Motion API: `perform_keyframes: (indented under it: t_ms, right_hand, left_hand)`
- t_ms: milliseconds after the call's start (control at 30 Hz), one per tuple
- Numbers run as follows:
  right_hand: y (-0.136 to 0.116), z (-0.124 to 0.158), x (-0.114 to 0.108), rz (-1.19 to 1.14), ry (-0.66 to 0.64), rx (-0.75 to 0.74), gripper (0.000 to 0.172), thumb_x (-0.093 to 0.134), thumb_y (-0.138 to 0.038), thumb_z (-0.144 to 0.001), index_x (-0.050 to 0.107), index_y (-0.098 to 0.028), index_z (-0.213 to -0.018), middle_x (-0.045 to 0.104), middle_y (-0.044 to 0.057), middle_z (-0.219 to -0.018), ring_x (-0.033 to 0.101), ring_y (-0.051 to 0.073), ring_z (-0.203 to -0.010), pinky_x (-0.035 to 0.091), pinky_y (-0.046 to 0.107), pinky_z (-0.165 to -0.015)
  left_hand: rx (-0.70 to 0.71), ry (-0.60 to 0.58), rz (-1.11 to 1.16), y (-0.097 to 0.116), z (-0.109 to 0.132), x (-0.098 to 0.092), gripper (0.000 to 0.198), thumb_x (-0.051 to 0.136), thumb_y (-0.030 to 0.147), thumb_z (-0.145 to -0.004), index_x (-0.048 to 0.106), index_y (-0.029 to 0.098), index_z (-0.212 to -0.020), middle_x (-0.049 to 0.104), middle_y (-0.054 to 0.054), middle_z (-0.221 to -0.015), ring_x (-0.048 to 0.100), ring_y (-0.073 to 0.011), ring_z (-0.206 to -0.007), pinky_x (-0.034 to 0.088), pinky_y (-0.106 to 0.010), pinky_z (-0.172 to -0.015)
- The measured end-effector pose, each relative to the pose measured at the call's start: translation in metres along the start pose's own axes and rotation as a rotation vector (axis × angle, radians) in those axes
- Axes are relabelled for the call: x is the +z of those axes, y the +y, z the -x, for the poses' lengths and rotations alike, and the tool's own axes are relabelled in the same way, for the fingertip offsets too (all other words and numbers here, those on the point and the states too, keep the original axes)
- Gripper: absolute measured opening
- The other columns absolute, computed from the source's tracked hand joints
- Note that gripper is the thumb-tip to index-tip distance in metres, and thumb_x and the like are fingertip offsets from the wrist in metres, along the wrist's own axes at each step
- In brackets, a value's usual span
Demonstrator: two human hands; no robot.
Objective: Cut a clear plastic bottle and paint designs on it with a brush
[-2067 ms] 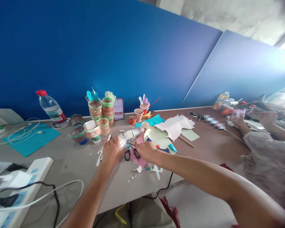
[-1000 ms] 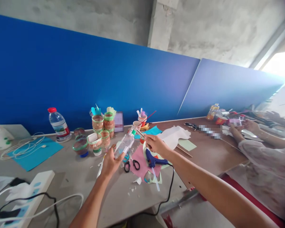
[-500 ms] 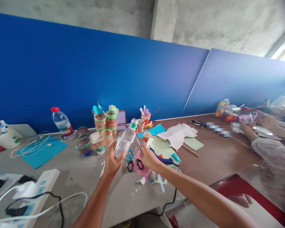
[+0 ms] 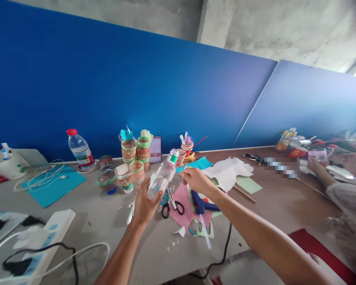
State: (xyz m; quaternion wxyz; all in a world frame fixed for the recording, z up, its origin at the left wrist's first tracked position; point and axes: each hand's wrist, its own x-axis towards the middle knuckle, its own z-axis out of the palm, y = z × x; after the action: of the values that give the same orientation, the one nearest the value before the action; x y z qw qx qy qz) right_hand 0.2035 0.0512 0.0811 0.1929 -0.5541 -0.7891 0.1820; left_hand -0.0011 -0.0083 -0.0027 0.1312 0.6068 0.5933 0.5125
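Observation:
My left hand (image 4: 145, 206) is closed round a clear plastic bottle (image 4: 163, 174) with a green band at its neck, held tilted above the table. My right hand (image 4: 195, 180) hovers just right of the bottle's neck, fingers pinched on something thin that I cannot make out. Under the hands lie black-handled scissors (image 4: 172, 206), a pink paper sheet (image 4: 184, 209) and a blue glue gun (image 4: 203, 202) with a clear glue stick.
Decorated cut cups (image 4: 133, 156) and a red-capped water bottle (image 4: 80, 151) stand near the blue partition. A white power strip (image 4: 44, 241) with cables lies at the left. White and teal paper sheets (image 4: 228, 170) lie to the right, where another person's hand (image 4: 317, 166) works.
My left hand lifted the clear bottle off the table and holds it tilted. My right hand left the scissors area and rose to the bottle's neck. The camera tilted up.

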Motion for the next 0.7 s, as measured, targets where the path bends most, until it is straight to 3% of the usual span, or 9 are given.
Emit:
perform_keyframes:
  t_ms: [167, 267, 333, 400, 433, 533, 700]
  right_hand:
    - [-0.005, -0.025, -0.038, -0.232, 0.222, 0.033, 0.035, 0.039, -0.024, -0.089, 0.072, -0.017, -0.099, 0.071, 0.003, -0.075, 0.063, 0.015, -0.064, 0.047, 0.024, -0.062]
    - [-0.014, -0.055, -0.051, -0.131, 0.244, -0.014, 0.038, 0.036, -0.025, -0.092, 0.069, -0.017, -0.109, 0.073, 0.005, -0.088, 0.066, 0.017, -0.076, 0.049, 0.026, -0.071]
    - [-0.022, -0.079, -0.052, 0.078, 0.184, -0.092, 0.04, 0.034, -0.021, -0.094, 0.066, -0.017, -0.118, 0.071, 0.007, -0.107, 0.065, 0.019, -0.093, 0.048, 0.027, -0.081]
    - [-0.031, -0.101, -0.046, 0.385, 0.033, -0.172, 0.044, 0.033, -0.017, -0.094, 0.055, -0.017, -0.132, 0.066, 0.009, -0.121, 0.062, 0.022, -0.107, 0.046, 0.029, -0.087]
    - [-0.035, -0.111, -0.041, 0.435, -0.024, -0.187, 0.044, 0.04, -0.016, -0.091, 0.054, -0.018, -0.133, 0.067, 0.01, -0.119, 0.063, 0.024, -0.106, 0.047, 0.031, -0.086]
    - [-0.048, -0.133, -0.018, 0.528, -0.144, -0.227, 0.051, 0.058, -0.01, -0.077, 0.059, -0.02, -0.127, 0.07, 0.011, -0.111, 0.061, 0.029, -0.108, 0.047, 0.033, -0.085]
    - [-0.06, -0.158, 0.022, 0.633, -0.248, -0.234, 0.047, 0.061, -0.01, -0.076, 0.061, -0.016, -0.123, 0.066, 0.018, -0.119, 0.057, 0.031, -0.115, 0.046, 0.038, -0.09]
  left_hand:
    - [0.028, -0.05, 0.036, -0.005, 0.002, 0.003, 0.048, 0.056, 0.041, -0.083, 0.047, 0.019, -0.124, 0.062, -0.014, -0.12, 0.06, -0.027, -0.112, 0.049, -0.043, -0.095]
    - [0.045, -0.104, 0.008, -0.006, 0.003, 0.006, 0.05, 0.057, 0.041, -0.081, 0.048, 0.017, -0.124, 0.063, -0.015, -0.121, 0.059, -0.0291, -0.114, 0.05, -0.044, -0.095]
    - [0.074, -0.112, -0.021, -0.005, 0.004, 0.007, 0.051, 0.058, 0.041, -0.08, 0.049, 0.016, -0.124, 0.063, -0.016, -0.123, 0.059, -0.0309, -0.115, 0.051, -0.046, -0.093]
    - [0.111, -0.097, -0.065, -0.006, 0.005, 0.007, 0.053, 0.058, 0.041, -0.079, 0.049, 0.016, -0.125, 0.062, -0.017, -0.123, 0.059, -0.0319, -0.115, 0.051, -0.046, -0.092]
    - [0.139, -0.09, -0.091, -0.006, 0.005, 0.007, 0.053, 0.058, 0.041, -0.08, 0.049, 0.017, -0.126, 0.062, -0.017, -0.123, 0.059, -0.0318, -0.115, 0.051, -0.047, -0.092]
    - [0.237, -0.075, -0.158, -0.009, 0.006, 0.008, 0.053, 0.057, 0.041, -0.082, 0.045, 0.019, -0.128, 0.063, -0.016, -0.121, 0.06, -0.0311, -0.112, 0.05, -0.047, -0.093]
    - [0.32, -0.061, -0.267, -0.014, 0.01, 0.01, 0.058, 0.057, 0.045, -0.082, 0.042, 0.017, -0.132, 0.065, -0.016, -0.111, 0.063, -0.0313, -0.102, 0.052, -0.046, -0.087]
